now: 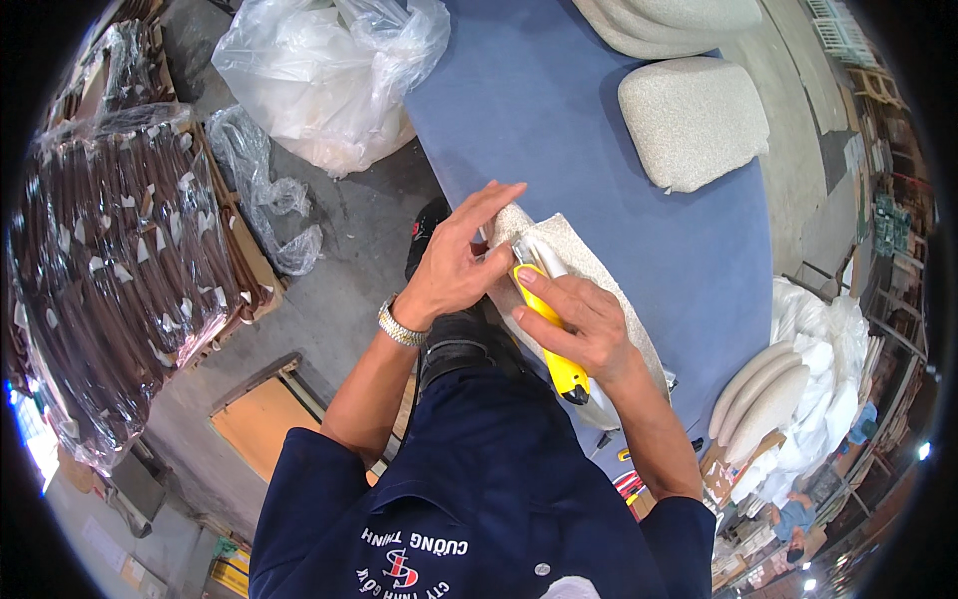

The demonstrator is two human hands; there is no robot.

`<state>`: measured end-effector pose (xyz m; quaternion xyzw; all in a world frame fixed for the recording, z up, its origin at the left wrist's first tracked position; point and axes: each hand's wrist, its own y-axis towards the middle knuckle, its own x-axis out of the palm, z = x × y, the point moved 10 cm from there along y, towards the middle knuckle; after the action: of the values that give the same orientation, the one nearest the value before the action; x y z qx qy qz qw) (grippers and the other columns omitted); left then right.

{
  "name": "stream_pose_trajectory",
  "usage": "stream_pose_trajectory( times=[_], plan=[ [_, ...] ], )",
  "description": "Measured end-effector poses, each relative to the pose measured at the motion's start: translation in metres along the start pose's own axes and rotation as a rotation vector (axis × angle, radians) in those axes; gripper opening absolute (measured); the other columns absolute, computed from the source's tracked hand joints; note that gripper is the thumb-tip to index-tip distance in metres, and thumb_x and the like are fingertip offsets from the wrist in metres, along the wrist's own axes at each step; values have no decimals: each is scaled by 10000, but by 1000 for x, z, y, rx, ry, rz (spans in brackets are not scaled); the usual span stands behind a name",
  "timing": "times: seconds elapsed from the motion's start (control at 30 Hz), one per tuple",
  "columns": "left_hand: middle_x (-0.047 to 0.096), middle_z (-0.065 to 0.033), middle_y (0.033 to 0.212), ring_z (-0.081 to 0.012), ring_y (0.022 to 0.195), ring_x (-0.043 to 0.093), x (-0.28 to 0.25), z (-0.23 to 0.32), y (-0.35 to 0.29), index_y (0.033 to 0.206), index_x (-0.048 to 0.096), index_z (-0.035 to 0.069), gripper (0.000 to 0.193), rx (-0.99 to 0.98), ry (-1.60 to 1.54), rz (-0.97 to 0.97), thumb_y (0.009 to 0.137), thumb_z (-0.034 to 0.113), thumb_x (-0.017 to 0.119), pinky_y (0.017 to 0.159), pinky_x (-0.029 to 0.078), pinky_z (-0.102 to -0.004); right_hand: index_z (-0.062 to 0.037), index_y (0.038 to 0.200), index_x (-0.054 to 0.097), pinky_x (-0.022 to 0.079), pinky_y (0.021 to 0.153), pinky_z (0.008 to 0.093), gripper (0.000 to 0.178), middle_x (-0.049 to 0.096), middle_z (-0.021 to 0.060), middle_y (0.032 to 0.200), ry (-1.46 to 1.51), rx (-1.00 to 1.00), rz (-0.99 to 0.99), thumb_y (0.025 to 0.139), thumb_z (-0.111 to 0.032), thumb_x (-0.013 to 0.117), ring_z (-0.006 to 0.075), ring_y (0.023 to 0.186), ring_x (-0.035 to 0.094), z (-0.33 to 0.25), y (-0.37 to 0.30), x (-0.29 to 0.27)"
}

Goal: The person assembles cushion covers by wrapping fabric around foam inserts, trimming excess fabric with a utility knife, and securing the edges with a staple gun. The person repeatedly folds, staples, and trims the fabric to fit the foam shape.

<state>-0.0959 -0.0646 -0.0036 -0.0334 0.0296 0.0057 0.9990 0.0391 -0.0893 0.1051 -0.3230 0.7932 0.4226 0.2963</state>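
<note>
A yellow utility knife (565,373) with a dark end lies in my right hand (587,321), its fingers closed round the handle. The blade end points up and left, at the fabric edge of a speckled cream cushion (611,280). This cushion stands tilted at the near left edge of the blue table, its paler underside facing me. My left hand (454,258), with a metal watch (399,324) at the wrist, grips the cushion's far left end. Its thumb is close to the blade and its index finger reaches over the end. The other left fingers are partly hidden.
Another speckled cushion (693,124) rests on the blue table (519,110), with stacked ones (664,20) beyond. Clear plastic bags (324,80) and wrapped brown parts (120,260) stand left. More cushions (760,399) lie at right, and a person (795,521) is in the background.
</note>
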Motion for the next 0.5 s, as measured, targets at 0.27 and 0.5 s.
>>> stream_pose_trajectory(
  times=[0.27,0.5],
  plan=[
    [580,-193,1447,-372,1451,469,-1,3,3,1468,553,99,609,-3,9,17,861,54,581,922,595,-410,-115,958,761,576,729,301,267,678,122,1347,-33,27,5,692,-132,777,212,864,691,-1,-2,2],
    [546,-184,1468,-285,1380,526,1,5,8,1463,560,69,609,-12,17,-13,857,13,571,941,591,-348,-110,944,754,579,727,311,227,685,113,1329,-77,52,8,719,-122,779,215,869,694,3,-5,5]
  ],
)
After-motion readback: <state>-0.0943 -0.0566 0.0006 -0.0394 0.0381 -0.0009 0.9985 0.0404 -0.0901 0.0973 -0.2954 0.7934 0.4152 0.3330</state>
